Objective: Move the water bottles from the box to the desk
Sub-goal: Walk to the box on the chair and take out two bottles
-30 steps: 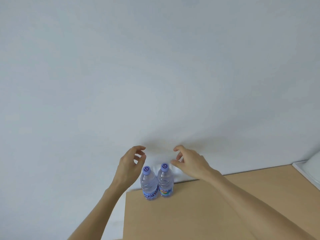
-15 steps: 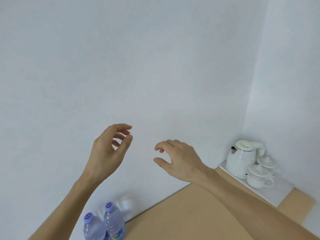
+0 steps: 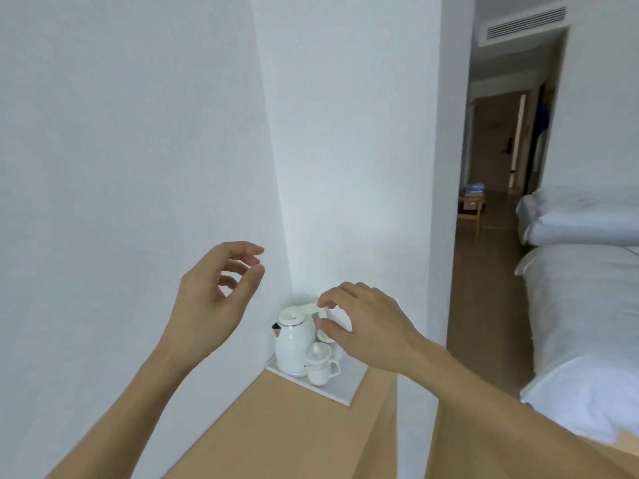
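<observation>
A: Hands? Status of each.

B: Left hand (image 3: 211, 302) raised, fingers loosely curled, thumb near the fingertips, nothing between them. Right hand (image 3: 366, 326) the same: relaxed curl, empty. Both hang in the air above the pale wooden desk top (image 3: 294, 430), touching nothing.

A: Water bottles?

B: None in view. No box in view either. So I cannot tell from here how many stand on the desk or how many are left to fetch.

A: What lies around the hands, then?

B: Just beyond and below the right hand's fingertips, a white electric kettle (image 3: 292, 344) and a white lidded cup with a handle (image 3: 321, 366), both on a flat white tray (image 3: 340, 387) in the corner of the desk. A second cup seems to sit behind the right hand's fingers, mostly hidden. Off to the right of the right hand, a bed with white linen (image 3: 584, 323), and past it a corridor.

A: Judgement on progress?

B: Empty hands, gaze off toward the room: reads as between carries. Likely next job is going for another bottle, if any are left.
</observation>
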Available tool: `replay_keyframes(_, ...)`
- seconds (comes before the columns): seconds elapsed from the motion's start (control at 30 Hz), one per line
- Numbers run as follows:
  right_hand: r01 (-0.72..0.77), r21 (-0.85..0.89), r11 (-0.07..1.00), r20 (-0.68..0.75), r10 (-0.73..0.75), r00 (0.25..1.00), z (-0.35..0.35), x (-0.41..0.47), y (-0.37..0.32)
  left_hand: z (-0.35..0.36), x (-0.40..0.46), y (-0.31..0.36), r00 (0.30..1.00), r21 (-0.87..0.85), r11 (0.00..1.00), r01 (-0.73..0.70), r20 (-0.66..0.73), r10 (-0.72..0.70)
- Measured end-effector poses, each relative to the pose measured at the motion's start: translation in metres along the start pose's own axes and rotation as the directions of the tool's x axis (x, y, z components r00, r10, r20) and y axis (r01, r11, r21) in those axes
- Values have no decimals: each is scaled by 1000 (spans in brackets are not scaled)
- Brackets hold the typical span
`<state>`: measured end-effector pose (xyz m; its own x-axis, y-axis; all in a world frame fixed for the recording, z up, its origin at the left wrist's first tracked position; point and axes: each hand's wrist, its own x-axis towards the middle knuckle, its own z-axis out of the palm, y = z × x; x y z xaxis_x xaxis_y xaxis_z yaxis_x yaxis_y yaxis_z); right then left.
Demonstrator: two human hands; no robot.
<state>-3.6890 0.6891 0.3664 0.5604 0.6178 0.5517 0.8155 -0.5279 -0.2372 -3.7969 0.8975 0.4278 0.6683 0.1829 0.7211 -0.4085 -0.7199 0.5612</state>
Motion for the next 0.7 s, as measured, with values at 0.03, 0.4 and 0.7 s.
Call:
replay_keyframes(0.03, -34, -27, 999, -3, 34, 999, -13, -10, 21, 22, 7, 8, 1000, -27, 1000, -13, 19, 13)
replay_keyframes(0.4, -331, -208, 921, -77, 322, 944, -106, -91, 200, 240, 66, 58, 967, -296, 951, -86, 206, 151)
replay_keyframes(0.7, -439, -294, 849, -116, 425, 898, -135, -82, 332, 392, 157, 60, 932, -362, 919, -154, 256, 257)
